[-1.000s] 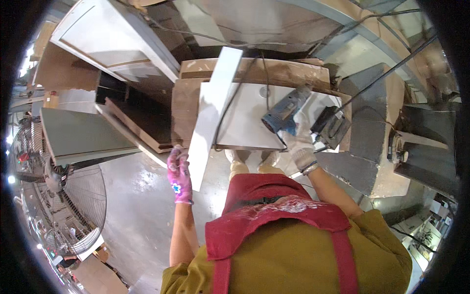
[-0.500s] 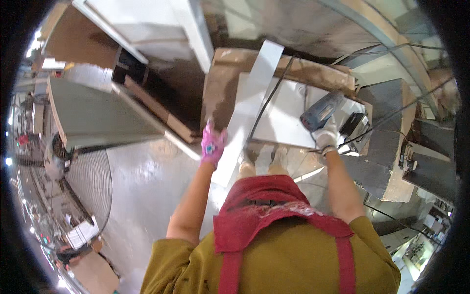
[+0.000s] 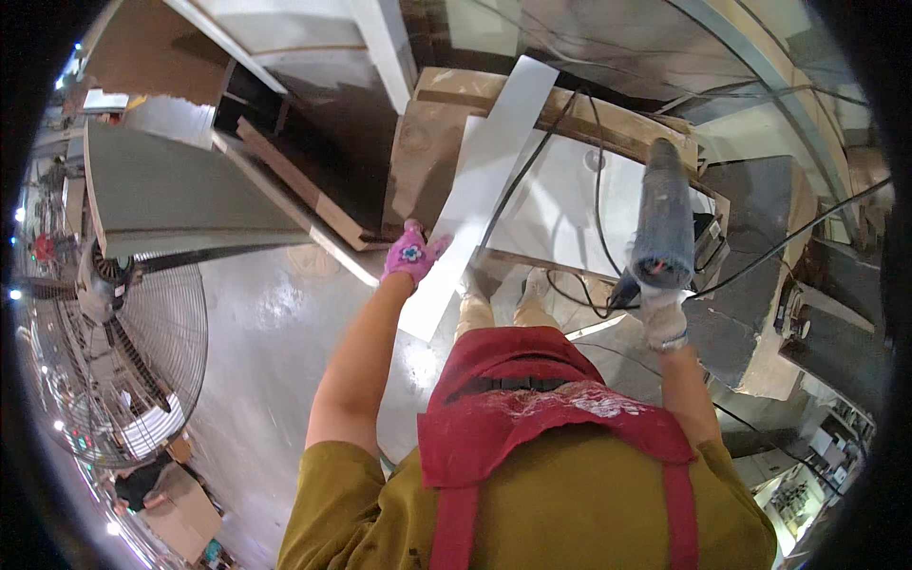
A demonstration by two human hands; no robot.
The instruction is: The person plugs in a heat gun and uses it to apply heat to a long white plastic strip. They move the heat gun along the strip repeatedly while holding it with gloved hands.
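Note:
My left hand [image 3: 411, 258], in a pink patterned glove, is at the left edge of a long white strip [image 3: 475, 195]. Its fingers and thumb are spread apart, and the thumb overlaps the strip's edge; whether it presses there I cannot tell. The strip lies slantwise over a white panel [image 3: 560, 190], and its near end hangs past the table edge. My right hand [image 3: 663, 318], in a whitish glove, is closed round the handle of a dark blue-grey heat gun [image 3: 665, 223], raised above the panel's right end. The gun's body hides part of the grip.
A black cord [image 3: 537, 157] loops across the panel and strip. Brown board [image 3: 418, 142] lies under the panel. At left are a leaning grey panel [image 3: 171, 195] and a caged fan [image 3: 114, 294]. Dark grey boards [image 3: 750, 209] stand at right, crossed by another cable [image 3: 807, 228].
My right hand has swung the heat gun upright and nearer to me, its body turning from slanted to pointing away. The left hand has shifted slightly, its fingers less stretched. The cord has moved.

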